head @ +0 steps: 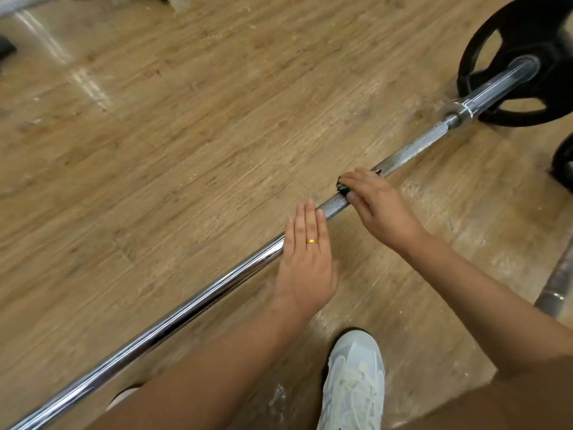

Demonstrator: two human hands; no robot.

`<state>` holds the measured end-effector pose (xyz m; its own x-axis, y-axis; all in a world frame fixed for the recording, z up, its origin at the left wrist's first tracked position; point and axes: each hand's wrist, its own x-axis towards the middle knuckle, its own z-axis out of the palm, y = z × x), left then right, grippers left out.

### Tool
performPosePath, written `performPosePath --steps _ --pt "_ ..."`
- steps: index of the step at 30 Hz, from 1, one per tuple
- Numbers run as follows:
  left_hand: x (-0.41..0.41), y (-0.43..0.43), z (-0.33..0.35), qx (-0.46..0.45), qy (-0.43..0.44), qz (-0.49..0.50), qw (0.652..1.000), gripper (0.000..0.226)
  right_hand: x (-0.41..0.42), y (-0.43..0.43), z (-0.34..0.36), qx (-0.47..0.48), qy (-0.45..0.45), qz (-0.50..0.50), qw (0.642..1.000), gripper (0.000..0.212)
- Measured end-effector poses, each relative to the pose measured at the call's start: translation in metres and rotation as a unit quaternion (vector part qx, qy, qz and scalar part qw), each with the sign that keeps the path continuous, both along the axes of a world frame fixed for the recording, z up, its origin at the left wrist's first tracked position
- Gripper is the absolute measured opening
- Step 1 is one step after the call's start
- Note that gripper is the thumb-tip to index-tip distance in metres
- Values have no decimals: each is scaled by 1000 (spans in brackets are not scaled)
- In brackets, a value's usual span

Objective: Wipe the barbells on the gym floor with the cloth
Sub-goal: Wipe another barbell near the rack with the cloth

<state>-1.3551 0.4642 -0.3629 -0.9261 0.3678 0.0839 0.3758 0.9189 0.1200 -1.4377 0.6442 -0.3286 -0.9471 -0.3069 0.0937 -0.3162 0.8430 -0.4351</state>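
While my open left hand (305, 259) is pressing the barbell (186, 308), my right hand (383, 207) is gripping a green cloth (343, 188) against it.

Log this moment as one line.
phase: wipe | left hand: flat on barbell | right hand: holds cloth on knurled section | plate: on bar end

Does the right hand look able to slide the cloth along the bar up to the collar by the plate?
Probably yes. The right hand holds the cloth on the bar, and the bar from there to the collar lies bare. The left hand rests behind it, out of the way.
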Motion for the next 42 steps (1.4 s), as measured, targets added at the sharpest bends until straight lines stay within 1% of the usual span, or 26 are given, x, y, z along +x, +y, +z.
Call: performPosePath --steps 2,3,4,7,8,9,12,13,14,17,18,22,23,24,27,28,29,31,33,35,38,40,42 --pt "2 1 -1 -2 4 -1 1000 87 4 6 0 12 -8 53 998 34" --pt "3 0 -2 -2 8 -4 1000 86 2 12 1 20 -8 61 998 35" --pt "3 -1 -3 -2 12 -9 1000 86 -2 18 1 23 -1 50 998 35" --pt "3 -1 -2 -5 11 -14 1000 87 -10 18 1 13 17 -46 999 33" --pt "3 -1 -2 -5 9 -14 1000 87 -9 13 1 12 24 -52 998 32" --pt "2 0 -1 -5 7 -13 1000 87 -6 7 1 9 26 -35 999 31" --pt "1 -2 -2 -21 7 -11 1000 87 0 7 3 27 0 76 997 30" --pt "1 -4 -2 -25 9 -9 1000 87 -4 12 5 41 -8 89 995 31" --pt "0 -4 -2 -26 9 -9 1000 88 -11 17 5 48 -7 77 996 31" --pt "-7 -6 -1 -25 4 -7 1000 90 -27 19 4 22 12 -24 999 29" --pt "-10 -7 0 -23 0 -7 1000 91 -27 12 2 14 19 -28 999 29" --pt "-20 -11 1 -26 -12 -1 1000 91 -18 -4 -9 5 10 84 996 34" --pt "-22 -14 1 -24 -12 1 1000 90 -23 -2 -9 8 10 91 996 36" --pt "-24 -16 2 -20 -12 0 1000 88 -30 0 -8 7 16 80 997 35" --pt "-34 -21 4 -1 -12 -6 1000 84 -44 -7 -11 -26 58 -2 998 31" --pt "-38 -23 5 3 -13 -4 1000 83 -43 -15 -13 -34 73 -12 997 30" --pt "-41 -24 5 5 -13 -2 1000 82 -41 -22 -16 -38 75 -3 996 32" --pt "-47 -27 5 -1 -21 -4 1000 82 -38 -27 -19 -35 53 49 997 39" --pt "-53 -31 5 -9 -22 -7 1000 82 -45 -22 -19 -13 37 87 995 43" --pt "-59 -36 6 -8 -23 -12 1000 81 -57 -21 -18 -4 41 76 996 43" --pt "-69 -48 11 -28 -23 -67 997 79 -65 -34 -24 -46 75 9 996 41" --pt "-74 -61 16 -80 -21 -127 988 79 -68 -44 -27 -59 91 -11 994 38" --pt "-82 -73 25 -126 -36 -161 978 80 -74 -49 -27 -61 88 -9 994 32"
